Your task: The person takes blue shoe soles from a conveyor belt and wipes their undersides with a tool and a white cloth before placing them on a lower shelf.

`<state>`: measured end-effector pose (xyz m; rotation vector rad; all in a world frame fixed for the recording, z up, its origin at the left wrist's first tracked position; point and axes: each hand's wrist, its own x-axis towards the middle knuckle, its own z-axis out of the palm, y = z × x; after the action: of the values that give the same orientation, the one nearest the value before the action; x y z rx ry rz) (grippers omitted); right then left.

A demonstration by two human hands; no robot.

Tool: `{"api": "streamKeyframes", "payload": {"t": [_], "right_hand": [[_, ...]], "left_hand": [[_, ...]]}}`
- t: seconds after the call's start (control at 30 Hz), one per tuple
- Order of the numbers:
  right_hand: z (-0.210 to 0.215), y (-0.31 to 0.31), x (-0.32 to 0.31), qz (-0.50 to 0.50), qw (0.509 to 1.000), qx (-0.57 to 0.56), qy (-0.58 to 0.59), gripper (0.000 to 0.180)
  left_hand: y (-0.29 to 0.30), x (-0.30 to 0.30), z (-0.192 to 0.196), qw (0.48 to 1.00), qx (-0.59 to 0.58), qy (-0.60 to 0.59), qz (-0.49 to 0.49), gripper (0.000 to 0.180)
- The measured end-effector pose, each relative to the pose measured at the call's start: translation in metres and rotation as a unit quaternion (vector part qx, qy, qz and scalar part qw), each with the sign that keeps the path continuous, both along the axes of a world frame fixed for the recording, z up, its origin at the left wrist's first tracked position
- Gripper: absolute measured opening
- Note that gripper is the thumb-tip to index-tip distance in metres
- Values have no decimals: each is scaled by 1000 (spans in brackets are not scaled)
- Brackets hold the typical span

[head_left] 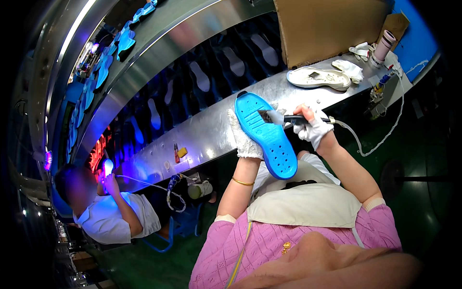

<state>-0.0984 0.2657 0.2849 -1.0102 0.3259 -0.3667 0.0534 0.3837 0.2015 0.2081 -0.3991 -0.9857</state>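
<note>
My left hand [244,137], in a white knit glove, grips a blue shoe sole [270,142] along its left side. The sole lies tilted, its perforated face up and a dark patch at its far end. In my right hand [315,127], gloved with bare fingertips, is a black-handled brush [296,119] fed by a thin clear hose [362,153]. The brush head is over the upper part of the sole; whether its bristles touch the surface I cannot tell.
Before me runs a metal ledge [192,125], beside rows of dark moulds [199,77]. A white shoe sole [320,85], crumpled cloth [349,71], pink tumbler [383,45] and cardboard [327,29] sit at right. At left a co-worker [115,216] sits; blue soles [103,70] line a conveyor.
</note>
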Motion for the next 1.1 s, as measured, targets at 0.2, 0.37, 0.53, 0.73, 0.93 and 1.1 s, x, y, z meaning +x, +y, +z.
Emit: {"api": "streamKeyframes", "payload": {"t": [0.2, 0.37, 0.53, 0.73, 0.93, 1.1], "right_hand": [[-19, -4, 10, -54, 997, 50, 35, 29], [-18, -6, 12, -92, 994, 50, 39, 28], [-20, -25, 16, -68, 997, -8, 43, 27], [-12, -32, 9, -29, 999, -15, 44, 30], [-4, -47, 3, 0, 996, -52, 67, 32], [-7, -78, -10, -92, 995, -33, 0, 29]], "left_hand": [[-2, -18, 27, 984, 82, 158, 10, 78], [-1, -25, 43, 981, 133, 142, 3, 78], [-1, -22, 39, 990, 91, 103, -39, 70], [-3, -21, 37, 981, 116, 149, -54, 70], [-2, -19, 37, 975, 121, 143, -123, 79], [6, -19, 44, 977, 108, 98, -157, 84]]}}
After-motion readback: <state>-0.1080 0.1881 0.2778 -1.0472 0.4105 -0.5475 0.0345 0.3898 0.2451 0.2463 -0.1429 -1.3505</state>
